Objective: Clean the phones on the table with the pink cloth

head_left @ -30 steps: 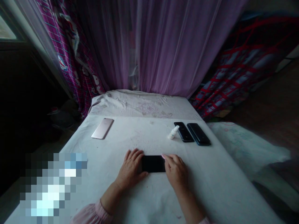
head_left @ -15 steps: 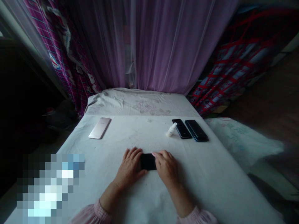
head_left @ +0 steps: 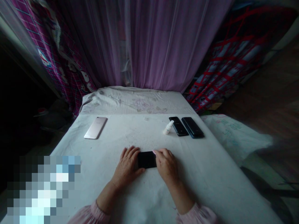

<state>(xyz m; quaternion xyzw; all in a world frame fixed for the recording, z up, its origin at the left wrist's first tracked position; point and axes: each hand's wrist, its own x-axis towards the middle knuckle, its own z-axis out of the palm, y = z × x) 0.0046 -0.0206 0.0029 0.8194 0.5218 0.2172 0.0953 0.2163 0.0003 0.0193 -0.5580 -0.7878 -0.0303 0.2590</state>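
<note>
A black phone (head_left: 146,159) lies flat, long side across, on the table (head_left: 210,174), midway between its left and right edges and toward the near edge. The left hand (head_left: 127,163) covers its left end, fingers on top and thumb along the near side; the right hand (head_left: 167,165) covers its right end, fingertips on the face. Whether either hand pinches it cannot be told. A pink phone (head_left: 95,127) lies near the far left corner. A small bottle (head_left: 168,127) lies just beside two dark phones (head_left: 186,126) near the far right corner.
</note>
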